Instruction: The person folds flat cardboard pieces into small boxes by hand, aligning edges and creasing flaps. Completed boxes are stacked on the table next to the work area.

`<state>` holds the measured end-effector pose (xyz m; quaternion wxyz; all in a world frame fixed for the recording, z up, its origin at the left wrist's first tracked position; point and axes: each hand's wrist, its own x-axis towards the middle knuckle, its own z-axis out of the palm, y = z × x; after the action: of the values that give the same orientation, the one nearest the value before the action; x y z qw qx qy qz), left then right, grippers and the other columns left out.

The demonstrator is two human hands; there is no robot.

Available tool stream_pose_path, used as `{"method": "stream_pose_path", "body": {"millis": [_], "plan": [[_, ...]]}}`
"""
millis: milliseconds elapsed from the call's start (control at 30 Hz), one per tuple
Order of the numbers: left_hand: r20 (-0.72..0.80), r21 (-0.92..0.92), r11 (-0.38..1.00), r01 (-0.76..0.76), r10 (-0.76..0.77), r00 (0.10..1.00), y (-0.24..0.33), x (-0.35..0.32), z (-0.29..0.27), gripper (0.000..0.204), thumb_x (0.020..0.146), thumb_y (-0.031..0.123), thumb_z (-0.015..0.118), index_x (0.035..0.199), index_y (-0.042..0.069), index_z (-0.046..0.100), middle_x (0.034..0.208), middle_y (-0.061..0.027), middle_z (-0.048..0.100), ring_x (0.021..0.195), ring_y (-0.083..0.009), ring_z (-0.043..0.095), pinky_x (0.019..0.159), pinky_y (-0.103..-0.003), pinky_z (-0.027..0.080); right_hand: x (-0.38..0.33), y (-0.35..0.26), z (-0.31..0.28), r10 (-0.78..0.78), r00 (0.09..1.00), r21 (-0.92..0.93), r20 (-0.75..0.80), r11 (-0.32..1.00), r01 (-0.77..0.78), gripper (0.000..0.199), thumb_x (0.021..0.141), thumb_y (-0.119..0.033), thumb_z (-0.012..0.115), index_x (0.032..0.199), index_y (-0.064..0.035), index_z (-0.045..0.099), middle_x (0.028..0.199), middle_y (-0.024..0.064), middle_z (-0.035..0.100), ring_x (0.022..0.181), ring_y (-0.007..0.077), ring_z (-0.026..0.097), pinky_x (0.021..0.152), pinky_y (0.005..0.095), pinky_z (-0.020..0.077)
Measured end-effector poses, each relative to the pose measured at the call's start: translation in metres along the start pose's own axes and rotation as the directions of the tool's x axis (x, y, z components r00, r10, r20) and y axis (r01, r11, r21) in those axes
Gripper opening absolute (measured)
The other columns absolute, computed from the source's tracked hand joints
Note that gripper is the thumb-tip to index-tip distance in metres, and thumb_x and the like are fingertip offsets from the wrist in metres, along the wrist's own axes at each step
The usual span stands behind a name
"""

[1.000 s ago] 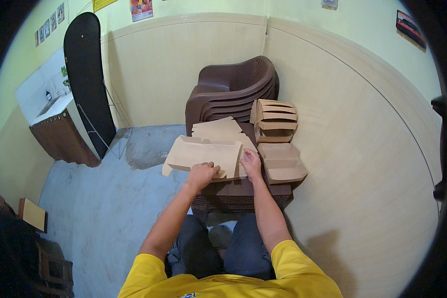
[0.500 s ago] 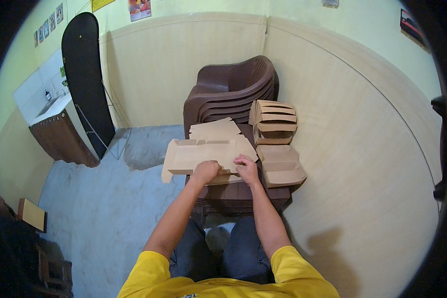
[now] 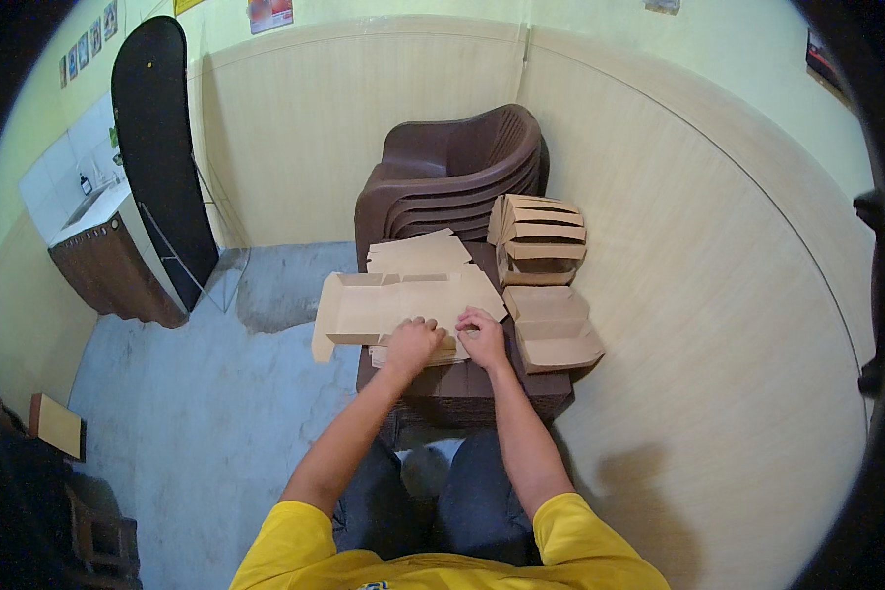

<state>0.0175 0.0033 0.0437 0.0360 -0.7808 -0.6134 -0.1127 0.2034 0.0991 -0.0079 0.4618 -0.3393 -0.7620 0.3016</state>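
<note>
The left hand (image 3: pixel 415 344) curls over the near edge of a partly folded box (image 3: pixel 383 307) above the brown seat (image 3: pixel 462 395), the right hand (image 3: pixel 483 339) bends its fingers beside it, and whether either pinches I cannot tell.

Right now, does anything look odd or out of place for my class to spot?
Yes: the part-folded cardboard box sticks out past the left edge of the stacked brown chairs, seemingly unsupported. A grey patch breaks up the blue floor.

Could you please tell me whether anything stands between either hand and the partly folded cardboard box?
Nothing visible does: the left hand and right hand are both at the near side of the partly folded cardboard box.
</note>
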Motion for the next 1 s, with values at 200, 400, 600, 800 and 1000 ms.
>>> {"method": "stream_pose_path", "body": {"millis": [200,400,600,800,1000], "plan": [[-0.171,0.163,0.972,0.167,-0.139,0.975,0.055,-0.034,0.032,0.043,0.097,0.017,0.061,0.131,-0.007,0.069,0.131,-0.0240,0.068,0.119,-0.0431,0.066,0.109,-0.050,0.053,-0.001,-0.014,-0.002,-0.013,0.998,-0.163,0.067,0.986,0.024,0.027,0.072,-0.017,0.095,0.091,-0.0072,0.079,0.114,0.0110,0.071,0.115,0.0327,0.068,0.103,0.0431,0.0547],[-0.237,-0.174,0.960,0.217,-0.255,0.937,0.046,-0.051,0.040,0.056,0.096,0.022,0.067,0.141,-0.009,0.061,0.145,-0.0239,0.063,0.136,-0.0423,0.059,0.115,-0.044,0.051,0.004,-0.014,-0.005,0.006,0.986,-0.226,0.164,0.974,0.031,0.037,0.072,-0.018,0.098,0.101,-0.0055,0.079,0.123,0.0118,0.066,0.121,0.0325,0.066,0.106,0.0417,0.0548],[-0.292,-0.190,0.965,0.180,-0.231,0.928,0.026,-0.068,0.037,0.048,0.096,0.021,0.066,0.134,-0.008,0.068,0.140,-0.0268,0.067,0.135,-0.0374,0.063,0.114,-0.043,0.053,0.001,-0.020,-0.005,0.042,0.985,-0.224,0.169,0.975,-0.003,0.037,0.072,-0.017,0.098,0.102,-0.0058,0.079,0.123,0.0116,0.067,0.122,0.0321,0.065,0.108,0.0406,0.0543],[0.008,-0.114,0.907,0.406,-0.408,0.913,0.056,-0.035,0.010,0.062,0.094,0.033,0.073,0.141,-0.007,0.064,0.148,-0.0286,0.062,0.141,-0.0396,0.058,0.116,-0.044,0.051,0.003,-0.016,-0.004,0.106,0.992,-0.093,0.065,0.991,-0.100,0.032,0.082,-0.011,0.090,0.111,-0.0029,0.077,0.124,0.0137,0.071,0.122,0.0304,0.068,0.106,0.0393,0.0546],[-0.329,-0.198,0.951,0.238,-0.293,0.898,0.065,-0.029,0.013,0.088,0.087,0.038,0.083,0.158,0.001,0.046,0.152,-0.0238,0.054,0.141,-0.0405,0.052,0.122,-0.050,0.038,0.007,0.009,0.011,0.304,0.952,0.188,-0.039,0.938,-0.292,0.027,0.097,-0.005,0.071,0.124,0.0000,0.072,0.120,0.0150,0.074,0.118,0.0305,0.072,0.104,0.0375,0.0563]]}}
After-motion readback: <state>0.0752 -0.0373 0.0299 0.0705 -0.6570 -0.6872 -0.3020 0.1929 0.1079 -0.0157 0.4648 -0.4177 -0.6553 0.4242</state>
